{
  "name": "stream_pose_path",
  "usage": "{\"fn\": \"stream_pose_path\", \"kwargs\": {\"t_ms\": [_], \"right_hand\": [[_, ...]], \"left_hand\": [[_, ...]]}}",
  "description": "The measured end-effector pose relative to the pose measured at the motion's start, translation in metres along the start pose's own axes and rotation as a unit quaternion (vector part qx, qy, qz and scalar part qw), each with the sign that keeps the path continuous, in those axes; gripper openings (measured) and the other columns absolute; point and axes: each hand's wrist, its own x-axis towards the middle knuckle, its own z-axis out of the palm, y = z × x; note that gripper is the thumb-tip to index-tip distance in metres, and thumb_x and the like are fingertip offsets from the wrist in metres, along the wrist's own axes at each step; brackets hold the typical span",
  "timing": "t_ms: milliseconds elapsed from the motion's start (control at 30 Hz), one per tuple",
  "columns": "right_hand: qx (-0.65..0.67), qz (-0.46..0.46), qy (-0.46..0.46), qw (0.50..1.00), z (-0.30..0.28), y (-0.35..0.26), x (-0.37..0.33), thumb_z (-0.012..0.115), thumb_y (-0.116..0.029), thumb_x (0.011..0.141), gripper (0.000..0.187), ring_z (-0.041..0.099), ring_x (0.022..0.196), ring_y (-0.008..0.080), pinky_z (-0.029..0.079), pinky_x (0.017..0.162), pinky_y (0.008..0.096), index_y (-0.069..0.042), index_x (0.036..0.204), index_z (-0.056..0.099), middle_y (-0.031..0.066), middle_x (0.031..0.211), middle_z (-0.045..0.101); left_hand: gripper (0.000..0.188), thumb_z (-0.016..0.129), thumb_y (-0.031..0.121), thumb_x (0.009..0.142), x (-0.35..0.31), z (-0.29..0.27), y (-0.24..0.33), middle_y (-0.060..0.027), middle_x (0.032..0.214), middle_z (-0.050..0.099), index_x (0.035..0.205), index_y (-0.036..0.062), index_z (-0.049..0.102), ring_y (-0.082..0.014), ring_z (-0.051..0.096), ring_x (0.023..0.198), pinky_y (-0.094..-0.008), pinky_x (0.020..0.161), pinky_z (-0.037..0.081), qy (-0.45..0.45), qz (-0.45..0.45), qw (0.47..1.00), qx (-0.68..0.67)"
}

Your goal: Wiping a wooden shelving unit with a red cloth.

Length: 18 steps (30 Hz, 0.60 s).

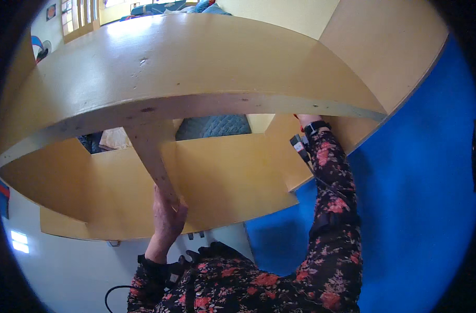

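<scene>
A light wooden shelf unit (pixel 212 57) stands right in front of me, its upper board stretching across the view. My left hand (pixel 168 215) is wrapped round the lower front edge of the upright divider (pixel 148 148), with the thumb on its right side. Under the right end of the upper board is my right hand (pixel 307 120). Its fingers are hidden behind that board, so what they touch, if anything, does not show. A dark band and a small dark device (pixel 299 148) with a cable sit at the right wrist. The lower shelf board (pixel 222 175) is below.
Dark quilted fabric (pixel 214 128) and a cream cloth (pixel 114 139) lie behind the lower shelf board. A tall wooden side panel (pixel 384 41) borders the unit, beside a broad blue surface (pixel 420 182). Blue fabric items (pixel 209 7) lie beyond the upper board.
</scene>
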Motion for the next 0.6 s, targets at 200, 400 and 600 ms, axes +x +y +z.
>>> {"fn": "stream_pose_path", "kwargs": {"t_ms": [200, 400, 600], "right_hand": [[-0.367, -0.182, 0.096, 0.907, 0.044, -0.005, -0.017, 0.043, -0.026, 0.087, 0.033, 0.038, 0.124, 0.0313, 0.024, 0.102, 0.0543, -0.011, 0.112, 0.06, 0.0125, 0.117, 0.057], [-0.317, -0.12, 0.008, 0.941, 0.005, -0.026, -0.062, 0.046, -0.022, 0.085, 0.036, 0.045, 0.106, 0.0271, 0.031, 0.093, 0.0487, -0.013, 0.12, 0.051, 0.0076, 0.114, 0.053], [-0.203, -0.02, -0.004, 0.979, -0.056, -0.061, -0.08, 0.049, -0.019, 0.083, 0.036, 0.047, 0.096, 0.0256, 0.039, 0.079, 0.0457, -0.02, 0.119, 0.052, 0.0077, 0.104, 0.053]], "left_hand": [[0.047, 0.057, 0.008, 0.077, 0.029, -0.031, 0.081, -0.0224, 0.108, 0.051, 0.12, -0.0012, 0.04, -0.0404, 0.052, 0.099, -0.0441, 0.082, 0.044, -0.034, -0.065, 0.997, -0.011], [0.044, 0.06, 0.008, 0.077, 0.134, -0.08, 0.133, -0.0211, 0.107, 0.051, 0.116, -0.0012, 0.043, -0.0379, 0.052, 0.096, -0.0421, 0.081, 0.044, -0.063, -0.037, 0.996, -0.044], [0.023, 0.062, 0.006, 0.081, 0.228, -0.071, 0.09, -0.0135, 0.088, 0.051, 0.095, 0.0008, 0.045, -0.0275, 0.051, 0.083, -0.0391, 0.078, 0.043, -0.015, -0.091, 0.993, -0.078]]}}
